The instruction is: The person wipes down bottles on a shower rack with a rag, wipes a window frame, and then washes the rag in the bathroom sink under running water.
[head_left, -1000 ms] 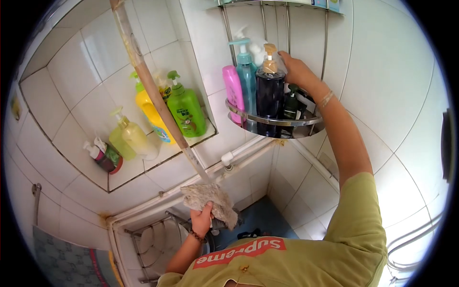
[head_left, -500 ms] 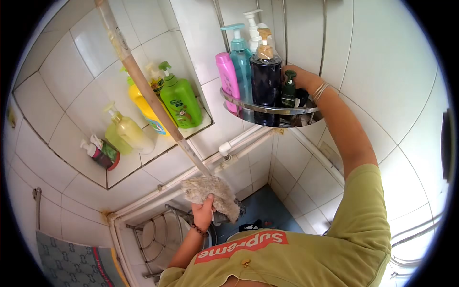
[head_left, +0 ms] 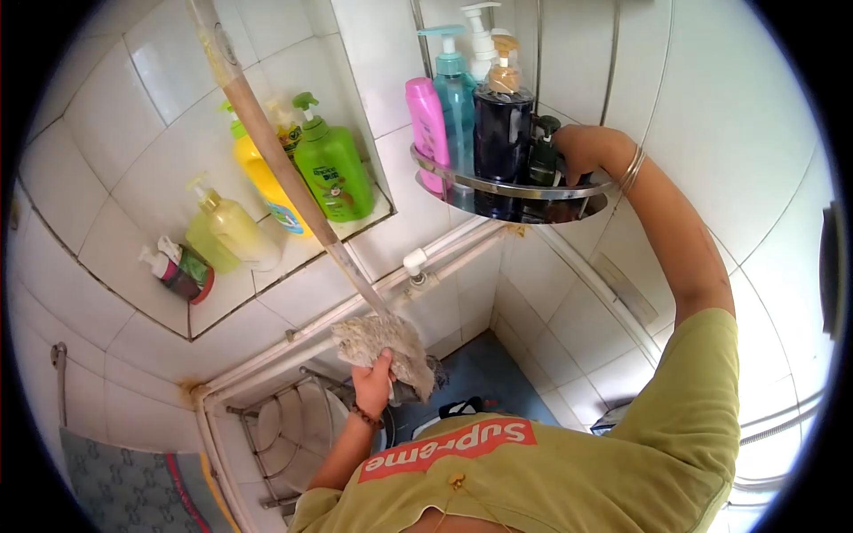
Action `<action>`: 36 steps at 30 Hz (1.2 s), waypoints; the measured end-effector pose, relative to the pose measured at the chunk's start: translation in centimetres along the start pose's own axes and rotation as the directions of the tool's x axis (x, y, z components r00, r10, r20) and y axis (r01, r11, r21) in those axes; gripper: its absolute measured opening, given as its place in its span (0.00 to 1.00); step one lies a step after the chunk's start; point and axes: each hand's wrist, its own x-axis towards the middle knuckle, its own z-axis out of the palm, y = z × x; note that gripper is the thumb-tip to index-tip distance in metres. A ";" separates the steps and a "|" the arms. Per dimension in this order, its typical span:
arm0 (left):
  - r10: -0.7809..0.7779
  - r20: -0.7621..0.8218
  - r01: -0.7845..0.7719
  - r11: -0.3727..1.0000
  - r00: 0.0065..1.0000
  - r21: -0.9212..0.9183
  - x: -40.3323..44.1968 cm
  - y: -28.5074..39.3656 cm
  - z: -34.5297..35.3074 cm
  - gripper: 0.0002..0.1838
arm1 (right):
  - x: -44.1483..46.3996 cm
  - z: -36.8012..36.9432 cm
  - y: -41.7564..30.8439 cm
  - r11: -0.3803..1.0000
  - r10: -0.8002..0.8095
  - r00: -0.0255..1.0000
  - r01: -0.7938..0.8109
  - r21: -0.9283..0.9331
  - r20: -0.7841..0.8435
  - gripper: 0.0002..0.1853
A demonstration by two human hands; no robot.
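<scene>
My left hand is closed on a beige, shaggy cloth, low in front of my chest. My right hand reaches into the right end of a metal corner shelf, its fingers bent down beside a small dark green pump bottle. What those fingers touch is hidden behind the bottle and the hand itself. Left of it on the shelf stand a dark bottle with a tan pump, a blue pump bottle, a pink bottle and a white pump.
A wooden pole slants across the wall niche, which holds a green bottle, a yellow bottle and several others. White pipes run below. A grey towel hangs lower left, near a wire rack.
My right hand has moved from behind the dark bottle to the right and down, into the shelf's right end. My left hand still holds the cloth. The view has shifted slightly.
</scene>
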 end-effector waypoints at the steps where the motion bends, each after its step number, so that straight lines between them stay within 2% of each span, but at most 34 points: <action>1: -0.004 0.008 0.004 1.000 1.000 -0.003 0.2 -0.2 0.0 0.08 | 0.0 0.6 0.4 0.999 -0.039 0.999 0.039 -0.004 -0.030 0.22; 3: -0.020 0.021 0.019 1.000 1.000 0.016 0.5 -0.9 -0.1 0.09 | 0.2 1.9 1.0 0.997 -0.073 0.996 0.073 -0.012 -0.055 0.25; 5: -0.031 0.013 0.031 1.000 0.999 0.001 0.3 -0.8 0.2 0.09 | 0.4 2.6 1.1 0.997 -0.066 0.977 0.055 -0.057 -0.202 0.25; 6: -0.038 0.000 0.038 0.999 0.999 -0.012 0.4 -0.7 0.3 0.10 | 0.1 2.4 1.2 0.997 -0.062 0.977 0.051 -0.058 -0.204 0.25; 8: -0.047 0.048 0.048 0.999 0.998 -0.009 0.4 -0.8 0.2 0.08 | -1.7 1.0 0.9 0.999 -0.048 0.927 0.054 0.005 -0.372 0.21; 9: -0.059 0.093 0.059 0.998 0.994 -0.003 0.4 -0.8 0.1 0.09 | -2.5 0.2 1.0 0.999 -0.045 0.928 0.050 0.004 -0.371 0.21; 11: -0.043 0.097 0.044 0.999 0.994 -0.015 0.3 -0.6 0.3 0.09 | -3.8 -1.4 1.4 0.981 0.054 0.890 0.038 0.192 -0.453 0.18; 14: -0.027 0.067 0.028 0.999 0.997 -0.022 0.1 -0.1 0.7 0.08 | -5.2 -2.1 2.5 0.989 0.034 0.852 0.047 0.141 -0.523 0.17; 16: -0.027 0.036 0.027 0.999 0.999 -0.021 0.0 0.0 0.8 0.09 | -6.2 -2.6 2.6 0.988 0.038 0.859 0.046 0.150 -0.511 0.16; 18: -0.029 0.058 0.032 0.999 0.998 -0.043 0.2 -0.3 0.6 0.08 | -6.7 -2.6 3.0 0.974 0.044 0.776 0.107 0.201 -0.629 0.15; 21: -0.027 0.089 0.030 0.999 0.996 -0.039 0.3 -0.7 0.2 0.09 | -7.2 -2.9 2.9 0.958 0.096 0.746 0.111 0.265 -0.659 0.14; 25: -0.026 0.101 0.030 0.999 0.995 -0.038 0.1 -0.7 0.2 0.09 | -7.2 -2.9 3.1 0.960 0.093 0.776 0.096 0.264 -0.624 0.15; 27: 0.003 0.066 0.000 0.999 0.998 -0.052 -0.4 -0.6 0.3 0.08 | -7.2 -2.8 2.7 0.984 0.083 0.879 0.001 0.176 -0.470 0.16; 28: 0.001 0.062 0.003 0.999 0.998 -0.052 -0.5 -0.6 0.2 0.08 | -7.1 -2.5 2.2 0.985 0.079 0.880 0.004 0.175 -0.468 0.16; 30: 0.010 0.071 -0.009 1.000 0.997 -0.017 -0.6 -0.5 0.0 0.09 | -6.6 -1.8 1.3 0.996 0.085 0.931 -0.076 0.039 -0.355 0.16; 31: 0.010 0.070 -0.009 1.000 0.998 -0.017 -0.7 -0.5 0.0 0.09 | -5.9 -1.2 1.4 0.998 0.041 0.934 -0.058 -0.036 -0.355 0.16; 32: 0.006 0.067 -0.005 1.000 0.998 -0.017 -0.7 -0.5 0.0 0.09 | -5.0 -0.7 1.3 0.998 0.041 0.934 -0.057 -0.036 -0.355 0.16; 34: 0.004 0.066 -0.003 1.000 0.998 -0.014 -0.7 -0.5 -0.1 0.09 | -3.1 0.1 0.5 0.972 0.043 0.961 -0.103 -0.210 -0.274 0.11; 36: -0.010 0.087 0.009 1.000 0.996 0.012 -0.7 -0.7 -0.4 0.09 | -1.8 1.5 0.0 0.973 0.018 0.951 -0.088 -0.212 -0.310 0.10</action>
